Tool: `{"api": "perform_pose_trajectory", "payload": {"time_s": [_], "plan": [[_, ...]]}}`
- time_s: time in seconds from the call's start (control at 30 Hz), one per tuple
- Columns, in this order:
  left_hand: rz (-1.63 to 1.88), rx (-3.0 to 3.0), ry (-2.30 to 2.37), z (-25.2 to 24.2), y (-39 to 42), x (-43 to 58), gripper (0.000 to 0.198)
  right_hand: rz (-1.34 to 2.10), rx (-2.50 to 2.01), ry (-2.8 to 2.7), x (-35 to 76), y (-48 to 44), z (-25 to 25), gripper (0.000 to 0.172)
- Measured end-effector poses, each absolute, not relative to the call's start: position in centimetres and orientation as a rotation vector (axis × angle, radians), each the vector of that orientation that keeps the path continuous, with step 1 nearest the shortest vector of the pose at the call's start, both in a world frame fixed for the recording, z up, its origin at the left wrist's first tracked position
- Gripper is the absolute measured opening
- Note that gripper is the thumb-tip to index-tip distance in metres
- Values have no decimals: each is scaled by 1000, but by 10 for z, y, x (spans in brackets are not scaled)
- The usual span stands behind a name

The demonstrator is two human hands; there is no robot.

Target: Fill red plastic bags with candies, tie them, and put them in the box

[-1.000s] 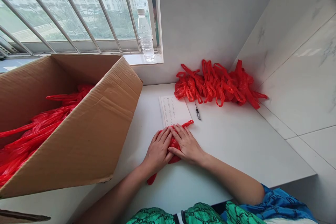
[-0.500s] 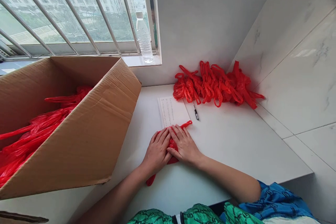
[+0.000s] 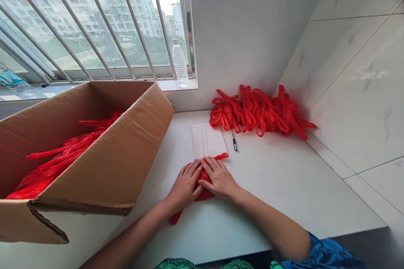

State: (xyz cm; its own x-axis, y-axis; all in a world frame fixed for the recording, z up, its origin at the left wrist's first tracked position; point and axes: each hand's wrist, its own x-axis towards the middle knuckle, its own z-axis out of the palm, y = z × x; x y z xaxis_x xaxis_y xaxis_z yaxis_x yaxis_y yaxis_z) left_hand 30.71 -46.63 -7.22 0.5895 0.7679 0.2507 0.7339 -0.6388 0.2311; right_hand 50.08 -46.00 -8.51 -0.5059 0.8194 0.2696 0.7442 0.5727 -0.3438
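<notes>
A red plastic bag [image 3: 204, 194] lies flattened on the white table, one handle sticking out at the upper right and another strip at the lower left. My left hand [image 3: 186, 181] rests palm down on its left part, fingers stretched out. On the right part lies my right hand [image 3: 218, 177], also flat with fingers extended, its fingertips close to those of my left hand. Just beyond my fingers is a sheet of paper [image 3: 210, 139] with written columns, and a black pen [image 3: 234, 143] lies to its right.
At the left stands a large open cardboard box [image 3: 116, 164] holding red bags [image 3: 69, 151]. A row of knotted red bags [image 3: 259, 111] lies against the back wall. A clear bottle [image 3: 180, 65] stands on the window sill; another bottle [image 3: 14, 80] is at far left.
The view has tilted up, showing more of the window and the second bottle. My hands stay flat on the bag with barely any shift.
</notes>
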Motion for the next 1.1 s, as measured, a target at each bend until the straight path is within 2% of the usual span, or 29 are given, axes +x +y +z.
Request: {"api": "perform_pose_trajectory", "payload": {"time_s": [0.13,0.23,0.37,0.5,0.6,0.77,1.1], "plan": [[410,2606,1362,-38,-477,304,38,396,-1212,-2366,524,-457,-65,61],[325,2581,1486,-22,-484,310,36,357,-1262,-2343,539,-453,-57,50],[141,2609,1559,-25,-488,326,42,389,-1348,-2378,548,-451,-53,37],[63,2612,1471,-31,-483,334,25,405,-1393,-2394,546,-455,-48,27],[21,2554,1413,-27,-477,332,14,405,-1400,-2407,544,-456,-46,25],[28,2415,1379,-23,-469,318,21,425,-1357,-2426,543,-454,-49,24],[149,2109,1306,-23,-485,292,13,544,-1225,-2309,542,-444,-65,26]]}}
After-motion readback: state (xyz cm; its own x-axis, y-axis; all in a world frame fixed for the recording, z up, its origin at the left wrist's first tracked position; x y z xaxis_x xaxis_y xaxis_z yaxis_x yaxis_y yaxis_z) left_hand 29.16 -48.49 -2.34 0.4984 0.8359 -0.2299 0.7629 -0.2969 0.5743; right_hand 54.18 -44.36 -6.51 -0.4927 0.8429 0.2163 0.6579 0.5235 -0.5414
